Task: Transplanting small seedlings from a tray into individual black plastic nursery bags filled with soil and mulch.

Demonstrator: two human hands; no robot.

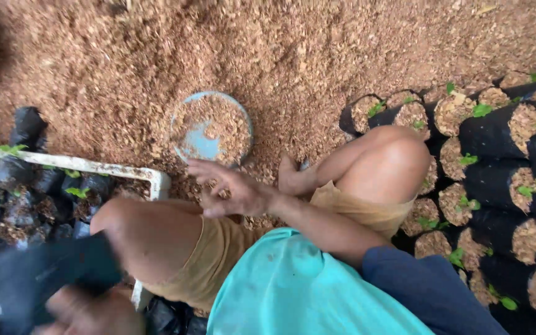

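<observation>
My right hand reaches out between my knees with its fingers spread and nothing gripped, just below a round blue bowl partly filled with brown sawdust. The bowl rests on a wide heap of sawdust. At the bottom left, blurred, my left hand holds a black plastic nursery bag close to my left knee.
A white crate rim at the left encloses dark filled bags with small green seedlings. Rows of black bags packed with sawdust and seedlings stand at the right beside my right knee. My bare foot rests on the sawdust.
</observation>
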